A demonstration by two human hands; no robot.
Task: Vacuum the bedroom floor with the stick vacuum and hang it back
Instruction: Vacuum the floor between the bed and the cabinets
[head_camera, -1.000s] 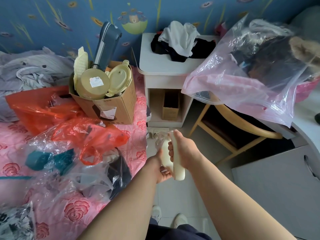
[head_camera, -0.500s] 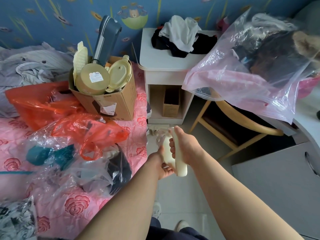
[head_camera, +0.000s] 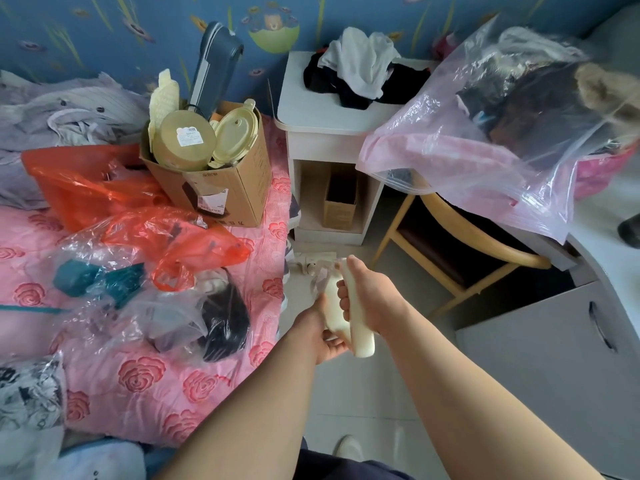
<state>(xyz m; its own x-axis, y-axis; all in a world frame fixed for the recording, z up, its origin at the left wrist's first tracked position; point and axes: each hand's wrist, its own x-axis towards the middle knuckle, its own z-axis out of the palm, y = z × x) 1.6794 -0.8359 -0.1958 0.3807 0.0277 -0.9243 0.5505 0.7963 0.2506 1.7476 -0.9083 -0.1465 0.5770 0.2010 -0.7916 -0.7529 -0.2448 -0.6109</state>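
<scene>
Both hands are on the stick vacuum's cream handle point(head_camera: 349, 317), which sits dead centre of the view, straight out at 12 o'clock from the body. Nearest is the left hand point(head_camera: 320, 336), cupped under the lower, rear part of the grip with its fingers curled up around it. Just beyond and above it, the right hand point(head_camera: 369, 303) is clenched around the upper bar of the handle, knuckles turned to 9 o'clock. Neither hand is loose; the right one looks to carry the steering.

From the grip the vacuum's long axis runs away and downward toward 12 o'clock. Its wand is hidden behind the hands, and what seems to be the white floor head point(head_camera: 313, 263) shows on the pale floor tiles point(head_camera: 363, 393) just past the fingers, though blur leaves that uncertain. Further out at 12 o'clock stands the white nightstand point(head_camera: 325, 116); the pink bedspread point(head_camera: 145, 375) edges the lane at 9 o'clock, the wooden chair point(head_camera: 460, 258) at 2 o'clock. Any push probably follows that narrow strip between them.
</scene>
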